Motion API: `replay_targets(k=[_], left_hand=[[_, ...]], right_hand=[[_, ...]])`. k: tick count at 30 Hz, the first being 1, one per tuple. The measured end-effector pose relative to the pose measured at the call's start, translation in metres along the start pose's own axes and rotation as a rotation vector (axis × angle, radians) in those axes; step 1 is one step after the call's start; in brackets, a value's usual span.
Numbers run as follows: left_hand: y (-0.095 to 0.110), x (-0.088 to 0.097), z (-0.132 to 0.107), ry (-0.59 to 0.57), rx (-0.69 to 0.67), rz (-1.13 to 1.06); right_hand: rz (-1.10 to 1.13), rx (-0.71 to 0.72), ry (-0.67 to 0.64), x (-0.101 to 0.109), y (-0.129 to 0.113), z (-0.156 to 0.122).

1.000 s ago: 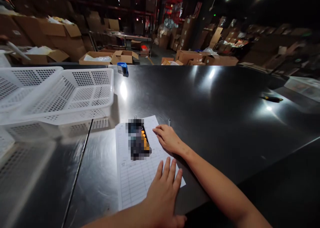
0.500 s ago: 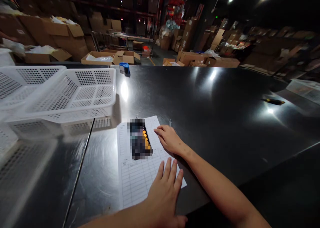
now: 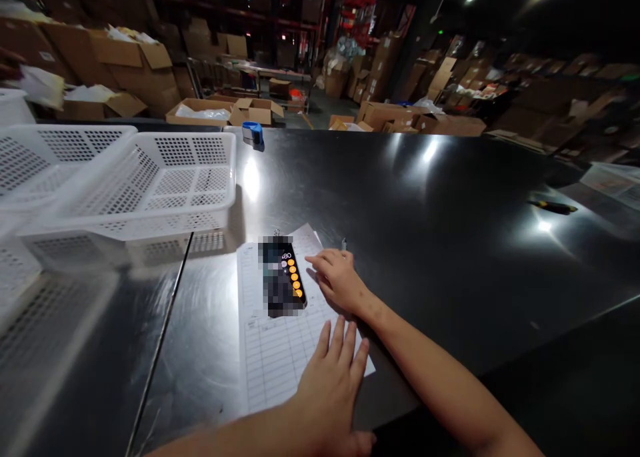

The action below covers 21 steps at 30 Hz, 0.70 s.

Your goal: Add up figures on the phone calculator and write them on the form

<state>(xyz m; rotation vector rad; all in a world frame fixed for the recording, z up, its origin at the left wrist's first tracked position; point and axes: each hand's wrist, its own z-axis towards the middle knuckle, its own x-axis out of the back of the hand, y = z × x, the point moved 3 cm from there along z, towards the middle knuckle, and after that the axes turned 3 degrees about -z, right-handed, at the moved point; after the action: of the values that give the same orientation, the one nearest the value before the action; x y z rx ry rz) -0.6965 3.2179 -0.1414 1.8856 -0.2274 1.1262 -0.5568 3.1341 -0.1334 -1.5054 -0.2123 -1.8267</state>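
Observation:
My left hand (image 3: 330, 373) lies flat with fingers spread on the lower part of a printed form (image 3: 270, 370) with table lines. My right hand (image 3: 340, 280) is over the right side of the sheets, its index finger stretched out toward the phone, the other fingers partly bent. A phone (image 3: 295, 277), partly pixelated, rests on the form and shows orange round calculator buttons and digits. A metal clip (image 3: 277, 233) shows at the form's top edge. Just behind my right hand a pen (image 3: 344, 243) sticks out; whether the hand touches it I cannot tell.
White perforated baskets (image 3: 200, 210) stand at the left of the dark metal table (image 3: 425, 243). A blue tape dispenser (image 3: 253, 134) sits at the far edge, a yellow-black tool (image 3: 553, 207) at the right. Cardboard boxes (image 3: 385, 115) are beyond the table.
The top sheet's upper right corner has shifted, showing another sheet's edge beneath. My right index finger is raised slightly. Digits and more buttons show on the phone. My left hand stays put.

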Motion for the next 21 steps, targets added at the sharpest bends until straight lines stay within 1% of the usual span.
replay_targets(k=[3, 7, 14, 17, 21], left_hand=[[0.0002, -0.0020, 0.0003, 0.004, -0.004, 0.005], [0.0001, -0.0048, 0.0011, -0.005, 0.010, -0.006], [0.0023, -0.0023, 0.0009, -0.032, 0.030, -0.017], [0.0024, -0.0019, 0.0005, -0.035, 0.028, -0.018], [0.0001, -0.0045, 0.0010, -0.020, 0.021, -0.003]], right_hand=[[0.042, 0.079, 0.005, 0.0004, -0.0090, -0.0015], [0.068, 0.138, 0.000, -0.0021, -0.0121, -0.0025], [0.049, 0.305, 0.124, -0.0023, -0.0117, -0.0058], [0.044, 0.342, 0.150, -0.0024, -0.0116, -0.0062], [0.058, 0.347, 0.167, -0.0033, -0.0105, -0.0058]])
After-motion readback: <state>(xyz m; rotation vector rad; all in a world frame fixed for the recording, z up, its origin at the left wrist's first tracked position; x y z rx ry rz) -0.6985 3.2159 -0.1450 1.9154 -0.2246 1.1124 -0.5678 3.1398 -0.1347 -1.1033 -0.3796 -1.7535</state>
